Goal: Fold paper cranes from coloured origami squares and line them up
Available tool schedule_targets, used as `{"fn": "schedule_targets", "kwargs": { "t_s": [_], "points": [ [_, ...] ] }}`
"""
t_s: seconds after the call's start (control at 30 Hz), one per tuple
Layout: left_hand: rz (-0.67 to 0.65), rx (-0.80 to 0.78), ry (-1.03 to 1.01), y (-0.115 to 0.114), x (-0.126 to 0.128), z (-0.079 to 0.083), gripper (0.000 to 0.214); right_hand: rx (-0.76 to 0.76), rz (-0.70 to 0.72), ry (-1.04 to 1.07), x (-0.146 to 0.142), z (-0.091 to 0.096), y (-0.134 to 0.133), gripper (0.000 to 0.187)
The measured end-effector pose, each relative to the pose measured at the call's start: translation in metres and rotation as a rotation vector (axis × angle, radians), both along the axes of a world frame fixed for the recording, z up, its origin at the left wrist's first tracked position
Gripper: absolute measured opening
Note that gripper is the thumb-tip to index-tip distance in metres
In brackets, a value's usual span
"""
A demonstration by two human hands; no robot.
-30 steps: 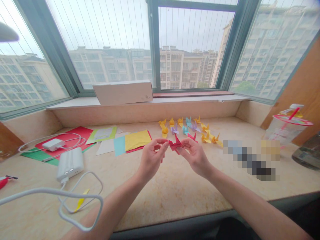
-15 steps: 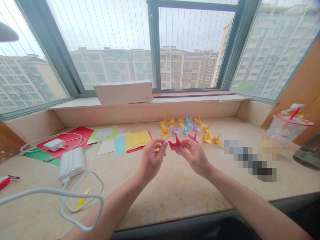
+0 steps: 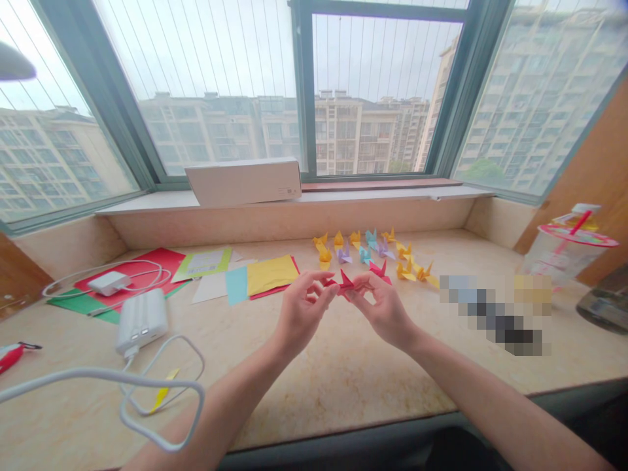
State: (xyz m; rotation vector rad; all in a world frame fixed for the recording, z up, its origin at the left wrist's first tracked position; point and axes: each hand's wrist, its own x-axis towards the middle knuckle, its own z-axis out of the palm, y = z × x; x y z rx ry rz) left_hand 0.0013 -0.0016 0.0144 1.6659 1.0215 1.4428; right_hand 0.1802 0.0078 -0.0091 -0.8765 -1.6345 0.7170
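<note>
I hold a small red folded paper crane point(image 3: 344, 282) just above the marble sill, at the middle of the view. My left hand point(image 3: 301, 313) pinches its left tip between thumb and fingers. My right hand point(image 3: 383, 306) grips its right side, fingers curled round the paper. Behind them stands a cluster of several finished paper cranes point(image 3: 366, 252) in yellow, purple, blue and red. Sheets of coloured paper point(image 3: 265, 276) lie to the left of my hands.
A white power bank point(image 3: 141, 320) with a looping white cable point(image 3: 161, 386) and a charger point(image 3: 108, 282) lie at the left. A white box point(image 3: 244, 181) rests on the window ledge. A plastic cup with a pink lid point(image 3: 564, 248) stands at the right.
My hands have drawn a little closer together on the red crane, and the left fingers have closed on its tip. Nothing else has moved.
</note>
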Motion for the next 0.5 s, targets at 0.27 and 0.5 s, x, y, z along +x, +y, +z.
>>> {"fn": "schedule_targets", "kwargs": {
  "t_s": [0.27,0.5],
  "points": [
    [0.018,-0.039,-0.039,0.0035,-0.0005,0.0015,0.023,0.044,-0.026,-0.056,0.0000,0.0024,-0.0011,0.022],
    [0.036,-0.119,-0.035,0.0057,-0.0029,0.0037,0.031,0.041,-0.025,-0.051,-0.0007,0.0043,-0.0028,0.020]
  ]
}}
